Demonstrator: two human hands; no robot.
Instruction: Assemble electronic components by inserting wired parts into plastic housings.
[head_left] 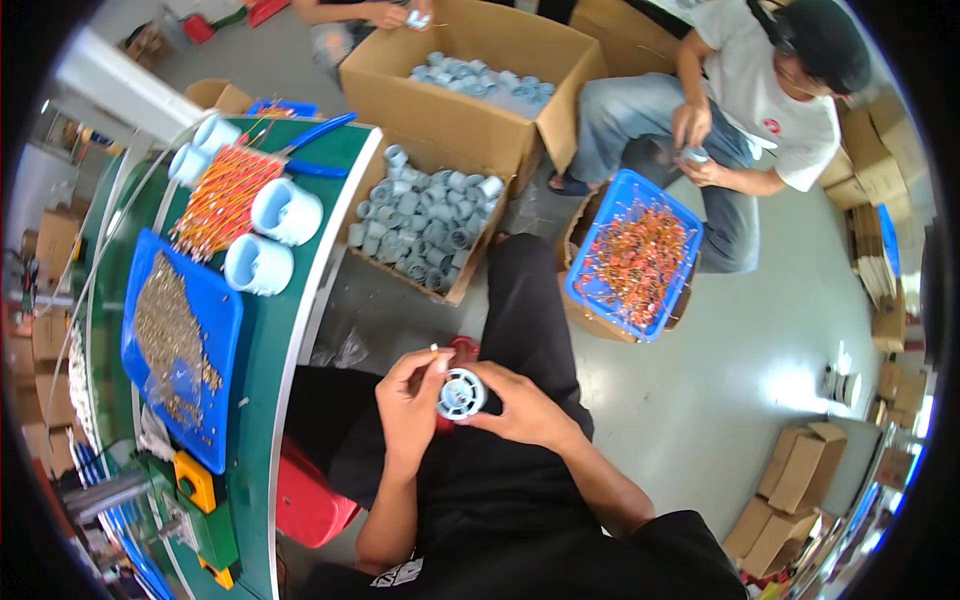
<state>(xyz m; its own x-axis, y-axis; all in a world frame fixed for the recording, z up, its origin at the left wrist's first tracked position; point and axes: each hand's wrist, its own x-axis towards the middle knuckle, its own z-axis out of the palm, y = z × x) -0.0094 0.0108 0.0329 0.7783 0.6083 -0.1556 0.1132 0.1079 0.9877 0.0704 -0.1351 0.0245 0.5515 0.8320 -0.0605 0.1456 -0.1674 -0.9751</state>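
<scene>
My right hand (525, 405) is wrapped round a light blue plastic cup-shaped part (462, 394), its slotted round end facing up, above my lap. Against the part's left side is my left hand (407, 400), thumb and fingers pinched together. A tiny white tip (434, 347) shows at those fingertips; the rest of what they hold is hidden. On the green bench (262, 400) to my left stand similar light blue parts (287, 211) beside a bundle of orange-red wires (228, 195). Blue-handled pliers (318, 150) lie by the wires.
A blue tray of small metal pieces (226, 320) sits on the bench, near a green-and-yellow fixture (205, 505). Ahead are a carton of grey-blue parts (425, 222) and a blue tray of wires (590, 285). A co-worker (745, 110) sits at the right; another's hands show at the top.
</scene>
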